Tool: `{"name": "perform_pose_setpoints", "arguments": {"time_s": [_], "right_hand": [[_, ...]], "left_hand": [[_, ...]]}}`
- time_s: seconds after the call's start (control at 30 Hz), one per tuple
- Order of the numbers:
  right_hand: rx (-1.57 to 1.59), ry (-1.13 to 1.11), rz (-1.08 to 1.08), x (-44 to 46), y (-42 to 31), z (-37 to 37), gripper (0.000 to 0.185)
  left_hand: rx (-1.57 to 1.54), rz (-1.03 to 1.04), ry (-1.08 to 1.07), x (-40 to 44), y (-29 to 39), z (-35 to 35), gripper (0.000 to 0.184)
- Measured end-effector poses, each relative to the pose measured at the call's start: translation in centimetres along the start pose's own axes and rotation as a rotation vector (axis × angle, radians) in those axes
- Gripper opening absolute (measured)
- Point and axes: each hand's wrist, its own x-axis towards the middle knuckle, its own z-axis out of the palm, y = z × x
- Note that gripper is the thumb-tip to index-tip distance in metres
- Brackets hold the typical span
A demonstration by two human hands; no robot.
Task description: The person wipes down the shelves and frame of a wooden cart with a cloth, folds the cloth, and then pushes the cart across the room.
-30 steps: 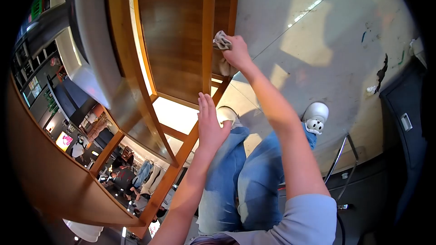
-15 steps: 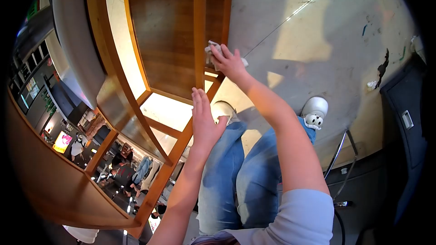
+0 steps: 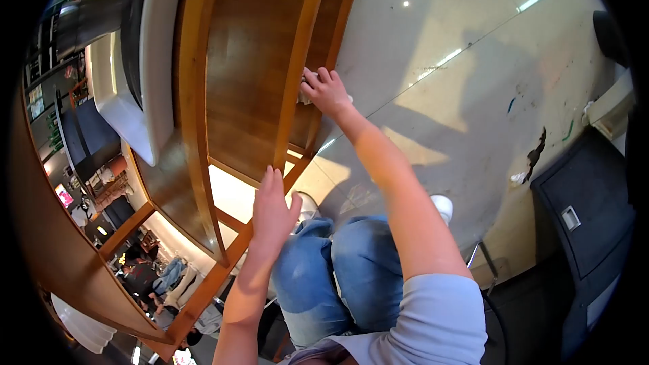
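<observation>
My right hand [image 3: 328,92] presses a crumpled pale cloth [image 3: 307,80] onto the wooden shelf unit [image 3: 292,81], at the inner face beside a long upright edge. Fingers curl over the cloth and hide most of it. Lower down, my left hand [image 3: 273,211] is open, its fingers stretched out and close together with the thumb apart. Its fingertips are close to the lower end of that same wooden edge; whether they touch it I cannot tell. Nothing shows in the left hand.
Grey floor [image 3: 419,61] with dark marks lies to the right. A black case-like object with a metal latch [image 3: 571,217] stands at the far right, near thin metal legs [image 3: 481,257]. A white rounded object [image 3: 159,61] is at upper left. People [image 3: 143,277] appear beyond the wooden frame.
The view has shifted, bringing more floor and the black case into sight. My right hand has moved slightly inward over the cloth, fingers more curled. My left hand stays open.
</observation>
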Motion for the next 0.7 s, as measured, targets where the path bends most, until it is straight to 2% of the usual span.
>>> {"name": "perform_pose_setpoints", "arguments": {"time_s": [0.03, 0.07, 0.13, 0.2, 0.27, 0.33, 0.4, 0.6, 0.7], "right_hand": [[-0.01, -0.008, 0.029, 0.0, -0.2, 0.1, 0.02], [-0.013, -0.018, 0.063, -0.2, -0.6, 0.0, 0.021], [-0.034, -0.059, 0.089, -0.5, -1.5, -0.4, 0.023], [-0.019, -0.128, 0.108, -1.1, -2.5, -0.9, 0.024], [0.145, -0.318, 0.091, -2.2, -2.9, -0.8, 0.026], [0.163, -0.281, 0.035, -1.7, -0.9, -1.1, 0.025], [0.127, -0.088, -0.023, -0.9, 1.2, -0.3, 0.024], [-0.047, 0.192, -0.001, 6.6, 12.3, -0.3, 0.023], [-0.112, 0.231, 0.025, 10.0, 16.8, -0.5, 0.024]], "left_hand": [[-0.023, 0.074, 0.2, 1.3, 1.2, -1.1, 0.063], [-0.151, 0.129, 0.386, 3.0, 3.1, -2.4, 0.063], [-0.078, 0.288, 0.545, 7.0, 5.4, -3.8, 0.07], [0.003, 0.317, 0.521, 10.7, 6.7, -3.9, 0.081], [-0.005, 0.304, 0.495, 13.1, 7.7, -3.3, 0.086], [0.017, 0.285, 0.517, 13.4, 8.1, -3.1, 0.089], [-0.034, 0.289, 0.473, 13.4, 7.5, -3.0, 0.089], [-0.05, 0.278, 0.466, 13.1, 7.7, -3.5, 0.092], [-0.044, 0.279, 0.477, 13.0, 7.8, -3.4, 0.093]]}}
